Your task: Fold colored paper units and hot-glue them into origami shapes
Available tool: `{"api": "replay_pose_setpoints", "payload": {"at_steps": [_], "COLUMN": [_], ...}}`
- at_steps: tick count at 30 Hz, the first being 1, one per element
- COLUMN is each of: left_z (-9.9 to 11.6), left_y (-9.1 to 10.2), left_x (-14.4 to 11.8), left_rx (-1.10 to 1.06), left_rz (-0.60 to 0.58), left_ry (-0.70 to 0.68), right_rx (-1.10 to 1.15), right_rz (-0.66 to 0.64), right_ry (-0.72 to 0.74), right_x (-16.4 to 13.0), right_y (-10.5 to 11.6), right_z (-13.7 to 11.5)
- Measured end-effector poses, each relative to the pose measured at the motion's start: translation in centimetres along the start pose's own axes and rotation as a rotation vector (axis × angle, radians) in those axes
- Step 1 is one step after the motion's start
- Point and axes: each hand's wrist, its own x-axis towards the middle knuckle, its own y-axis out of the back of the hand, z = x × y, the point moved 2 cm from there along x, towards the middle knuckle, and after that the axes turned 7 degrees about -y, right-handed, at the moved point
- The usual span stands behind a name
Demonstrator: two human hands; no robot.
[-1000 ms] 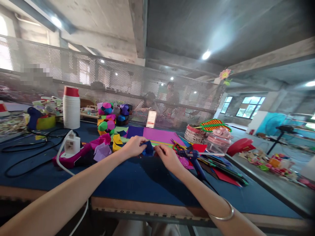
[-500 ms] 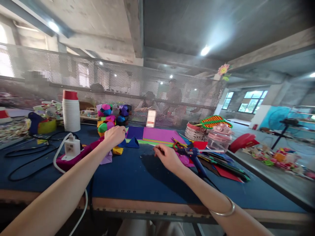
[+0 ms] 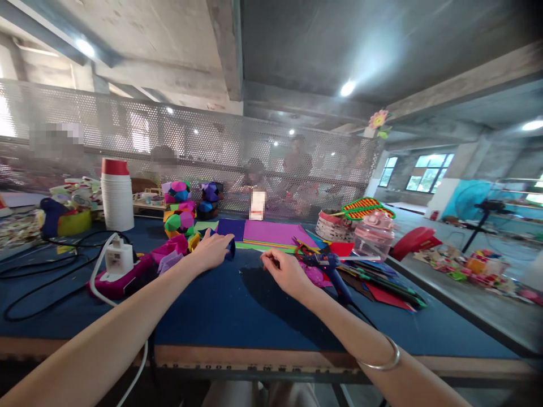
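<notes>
My left hand (image 3: 212, 250) is at the middle of the blue table mat, its fingers closed on a dark blue folded paper piece (image 3: 231, 249), mostly covered by the fingers. Left of that hand lie purple and pink folded pieces (image 3: 172, 251), with a bit of yellow behind the wrist. My right hand (image 3: 285, 270) hovers over the mat with thumb and fingertips pinched together; whatever they may hold is hidden. Beside its wrist lies a blue glue gun (image 3: 333, 268). Coloured sheets (image 3: 275, 233), purple on top, are stacked beyond both hands.
Multicoloured paper balls (image 3: 179, 220) and a stack of white cups (image 3: 116, 195) stand at the back left. A magenta power strip (image 3: 121, 282) with cables lies nearer. On the right are a clear bottle (image 3: 373, 237), a basket (image 3: 335, 226) and paper scraps (image 3: 382, 288).
My left hand has moved right and nearer to me, from beside the paper balls onto the dark blue piece. My right hand stays almost still, pinched. The view has shifted slightly.
</notes>
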Motion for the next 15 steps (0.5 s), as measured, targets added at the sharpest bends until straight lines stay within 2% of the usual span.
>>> {"api": "replay_pose_setpoints", "payload": {"at_steps": [3,8,12,15], "left_z": [0.3,1.2,4.0,6.9], "left_y": [0.5,1.7,2.6,2.8], "left_x": [0.0,0.0,-0.2,-0.5], "left_rx": [-0.042,-0.179,-0.314,-0.4], "left_rz": [0.047,0.116,0.213,0.249], "left_ry": [0.009,0.099,0.044,-0.078], "right_rx": [-0.003,-0.004,0.015,-0.01], "right_rz": [-0.008,-0.004,-0.006,-0.049], "right_ry": [0.006,-0.003,-0.062,-0.059], "right_x": [0.0,0.1,0.1,0.1], "right_y": [-0.1,-0.1,-0.1,-0.3], "right_z": [0.0,-0.1,-0.1,0.0]}}
